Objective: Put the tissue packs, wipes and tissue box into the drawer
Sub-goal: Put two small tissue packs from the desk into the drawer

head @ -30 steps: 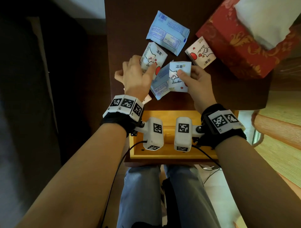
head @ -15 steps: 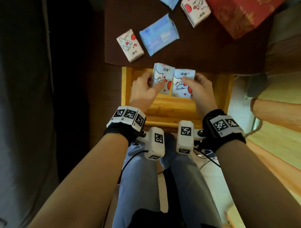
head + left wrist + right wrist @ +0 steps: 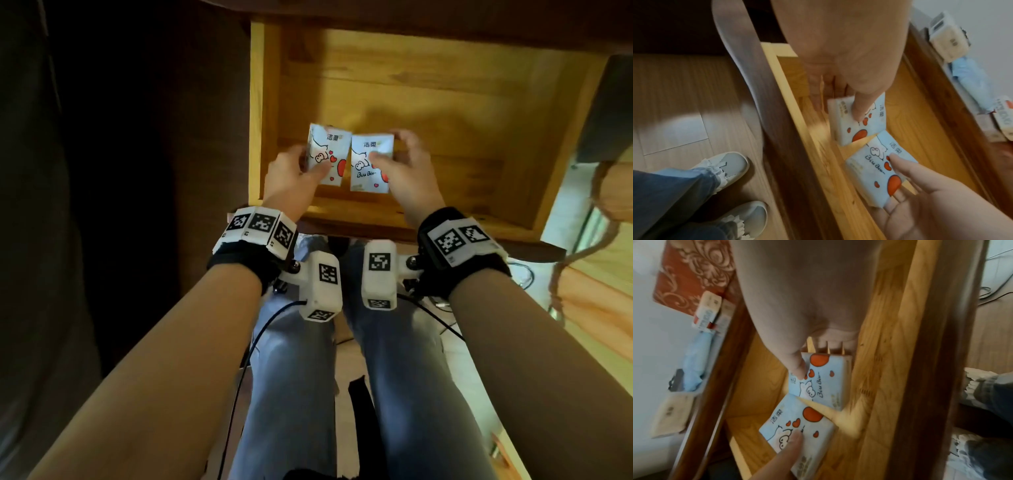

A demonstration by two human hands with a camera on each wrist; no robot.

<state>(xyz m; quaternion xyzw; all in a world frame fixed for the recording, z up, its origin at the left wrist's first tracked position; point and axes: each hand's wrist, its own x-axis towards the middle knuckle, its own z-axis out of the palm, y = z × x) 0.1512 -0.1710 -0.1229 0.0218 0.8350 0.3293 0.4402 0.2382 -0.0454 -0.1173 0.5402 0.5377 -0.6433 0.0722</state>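
Pale wood lines the open drawer (image 3: 428, 85) under the dark table. Left hand (image 3: 291, 178) pinches one tissue pack (image 3: 329, 154), thumb across its printed face; right hand (image 3: 407, 171) pinches a second tissue pack (image 3: 370, 164), touching beside it. Both packs hang low inside, near the front wall. Judged step: placing; next, lower and let go

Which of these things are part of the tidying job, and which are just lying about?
Part of the job:
- left tissue pack, held by left hand
- right tissue pack, held by right hand
- drawer
- red tissue box

Just lying about:
- cables on floor
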